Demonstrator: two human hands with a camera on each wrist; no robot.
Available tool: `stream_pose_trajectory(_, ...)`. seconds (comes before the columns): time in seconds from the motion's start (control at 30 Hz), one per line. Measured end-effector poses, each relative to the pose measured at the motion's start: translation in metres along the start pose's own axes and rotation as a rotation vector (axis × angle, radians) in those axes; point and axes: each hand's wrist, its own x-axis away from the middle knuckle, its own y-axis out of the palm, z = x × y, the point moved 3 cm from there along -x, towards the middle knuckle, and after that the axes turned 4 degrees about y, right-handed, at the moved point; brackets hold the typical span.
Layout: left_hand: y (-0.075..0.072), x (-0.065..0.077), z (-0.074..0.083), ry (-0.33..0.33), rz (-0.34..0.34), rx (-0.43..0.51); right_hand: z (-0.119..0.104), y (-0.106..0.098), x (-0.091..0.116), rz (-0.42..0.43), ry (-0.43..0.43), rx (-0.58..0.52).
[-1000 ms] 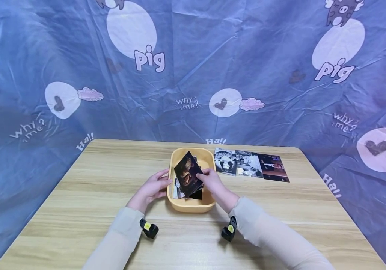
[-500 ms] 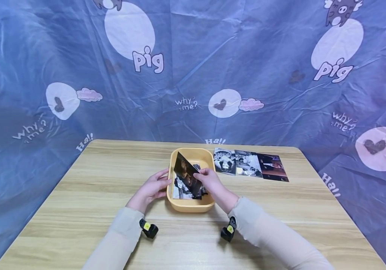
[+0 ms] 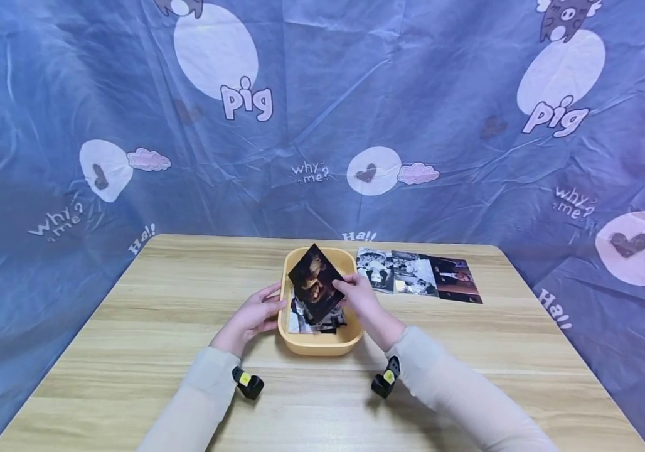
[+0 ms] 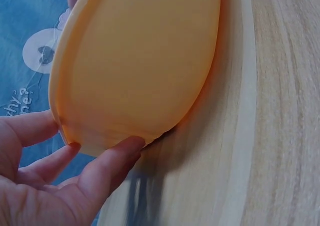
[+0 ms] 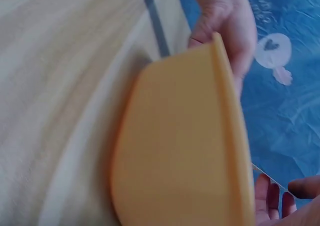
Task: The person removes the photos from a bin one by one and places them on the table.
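Observation:
A yellow-orange plastic tub (image 3: 314, 349) stands mid-table, with several loose photos (image 3: 302, 321) overlapping inside it. My right hand (image 3: 361, 298) pinches a dark photo (image 3: 315, 285) by its right corner, above the tub and over the others. The dark photo shows brownish shapes and is turned like a diamond. Against the tub's left side rests my left hand (image 3: 253, 317), its fairly straight fingers touching the outer wall and rim. Its fingers (image 4: 107, 168) press the tub wall in the left wrist view. In the right wrist view the tub wall hides most of the held photo.
Beyond the tub to the right, three photos lie side by side in a row: a black-and-white one (image 3: 375, 270), another black-and-white one (image 3: 415, 276), and a dark coloured one (image 3: 458, 280). A blue printed cloth (image 3: 322, 125) hangs behind the wooden table (image 3: 187, 282).
The right hand has turned and raised the dark photo, which now lies flatter to view and a little higher and to the right. The left hand keeps its place at the tub.

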Motion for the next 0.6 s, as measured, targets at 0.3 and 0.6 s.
stream_pose_trajectory(0.3,0.0,0.0,-0.003,0.012,0.001,-0.001,-0.022,-0.072,-0.016,0.097,0.025,-0.225)
stream_pose_trajectory(0.6,0.002,0.003,-0.002,-0.004,0.015,0.003,-0.023,-0.211,-0.03,0.241,0.17,-0.415)
